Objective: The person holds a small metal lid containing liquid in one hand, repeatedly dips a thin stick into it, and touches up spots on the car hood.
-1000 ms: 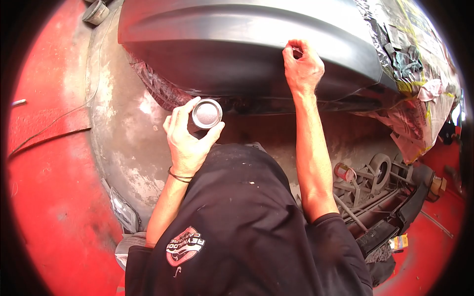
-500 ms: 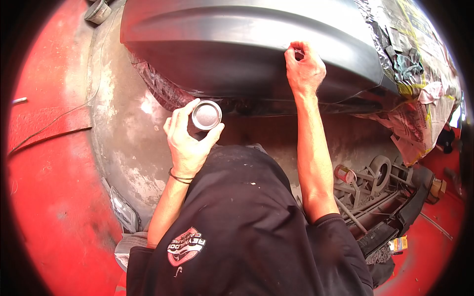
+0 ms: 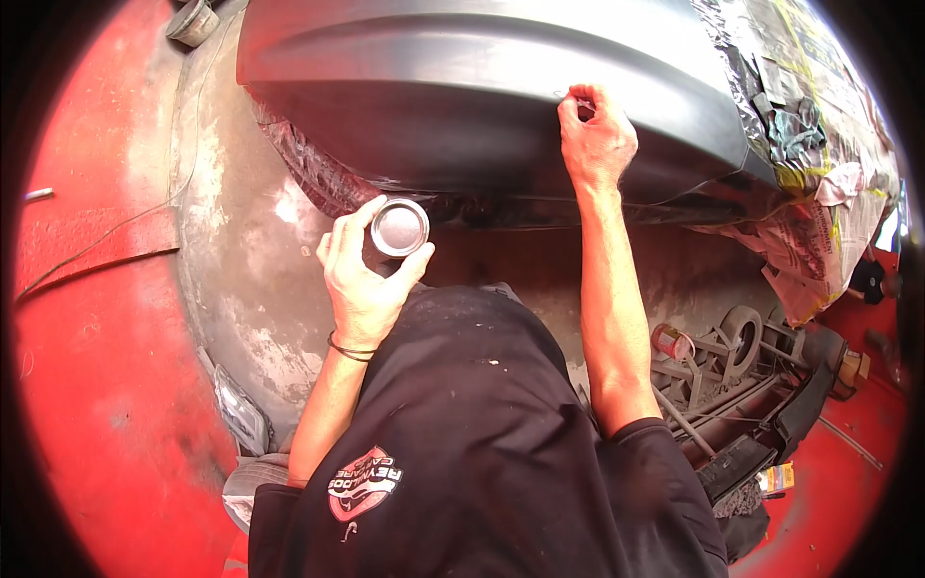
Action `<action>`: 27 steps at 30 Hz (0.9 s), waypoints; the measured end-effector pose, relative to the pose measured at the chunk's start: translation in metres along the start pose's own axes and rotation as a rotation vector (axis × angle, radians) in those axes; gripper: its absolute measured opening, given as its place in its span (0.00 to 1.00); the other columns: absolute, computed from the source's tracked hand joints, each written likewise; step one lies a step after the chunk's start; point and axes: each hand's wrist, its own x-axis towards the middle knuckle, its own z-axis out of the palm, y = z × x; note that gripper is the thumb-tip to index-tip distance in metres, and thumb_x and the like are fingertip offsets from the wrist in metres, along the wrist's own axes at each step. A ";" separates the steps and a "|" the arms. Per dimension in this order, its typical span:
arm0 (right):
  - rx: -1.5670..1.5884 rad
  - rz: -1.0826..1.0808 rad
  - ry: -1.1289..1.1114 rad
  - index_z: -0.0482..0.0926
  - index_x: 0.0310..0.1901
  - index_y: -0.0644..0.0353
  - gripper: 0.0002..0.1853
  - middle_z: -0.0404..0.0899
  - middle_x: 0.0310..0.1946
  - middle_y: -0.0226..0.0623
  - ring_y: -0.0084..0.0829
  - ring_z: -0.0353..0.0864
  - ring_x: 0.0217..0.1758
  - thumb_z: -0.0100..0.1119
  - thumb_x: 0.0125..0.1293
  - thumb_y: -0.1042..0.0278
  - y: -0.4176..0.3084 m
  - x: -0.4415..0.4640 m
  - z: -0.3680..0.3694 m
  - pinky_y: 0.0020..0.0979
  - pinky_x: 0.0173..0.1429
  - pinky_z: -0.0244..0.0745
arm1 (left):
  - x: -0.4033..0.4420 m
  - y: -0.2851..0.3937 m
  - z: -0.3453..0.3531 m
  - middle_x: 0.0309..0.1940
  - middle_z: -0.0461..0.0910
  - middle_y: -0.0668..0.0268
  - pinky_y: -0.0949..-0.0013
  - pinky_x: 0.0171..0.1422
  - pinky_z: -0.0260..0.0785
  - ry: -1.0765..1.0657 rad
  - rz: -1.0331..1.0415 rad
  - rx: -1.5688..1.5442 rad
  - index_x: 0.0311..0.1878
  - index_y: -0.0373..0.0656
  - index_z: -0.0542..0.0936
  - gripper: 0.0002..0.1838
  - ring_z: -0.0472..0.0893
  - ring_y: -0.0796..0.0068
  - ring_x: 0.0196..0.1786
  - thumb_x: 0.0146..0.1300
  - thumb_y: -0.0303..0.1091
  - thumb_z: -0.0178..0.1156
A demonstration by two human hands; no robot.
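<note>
A small round tin (image 3: 400, 228) with a silvery metal top is in my left hand (image 3: 361, 279), gripped between thumb and fingers just in front of my body. My right hand (image 3: 597, 140) is closed in a pinch over the dark grey car panel (image 3: 434, 116), at the ridge that runs along it. A thin dark mark shows on the panel by the fingertips. Whatever those fingers hold is too small to make out. Whether they touch the panel I cannot tell.
Newspaper and plastic masking (image 3: 800, 135) cover the car at the right. Below it lie metal frame parts with a wheel (image 3: 740, 332) and a red can (image 3: 672, 341). A bucket (image 3: 192, 23) stands at the far left, and a cable (image 3: 125, 223) crosses the red floor.
My right hand has shifted very slightly down and right over the panel. The tin in my left hand has tilted and moved a little left.
</note>
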 end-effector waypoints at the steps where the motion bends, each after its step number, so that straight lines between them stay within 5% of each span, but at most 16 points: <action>1: 0.002 0.003 -0.002 0.94 0.50 0.50 0.06 0.97 0.46 0.31 0.33 0.99 0.48 0.77 0.74 0.65 0.000 0.000 0.000 0.36 0.54 0.91 | 0.000 0.000 0.000 0.56 0.90 0.61 0.52 0.74 0.76 0.001 -0.001 0.001 0.71 0.43 0.88 0.39 0.87 0.56 0.62 0.56 0.37 0.93; 17: 0.210 0.082 0.102 0.93 0.52 0.59 0.07 0.97 0.44 0.35 0.27 0.99 0.48 0.77 0.75 0.75 0.018 -0.005 -0.021 0.32 0.61 0.92 | -0.005 -0.003 -0.007 0.58 0.90 0.61 0.52 0.74 0.76 0.015 -0.016 0.010 0.72 0.42 0.87 0.39 0.87 0.57 0.63 0.57 0.37 0.92; 27: 0.195 0.052 0.050 0.93 0.51 0.58 0.08 0.96 0.46 0.37 0.33 1.00 0.49 0.77 0.73 0.74 0.017 -0.003 -0.014 0.34 0.58 0.93 | -0.003 -0.001 -0.002 0.58 0.89 0.61 0.52 0.74 0.77 0.002 -0.005 0.024 0.73 0.42 0.87 0.40 0.87 0.58 0.62 0.57 0.38 0.92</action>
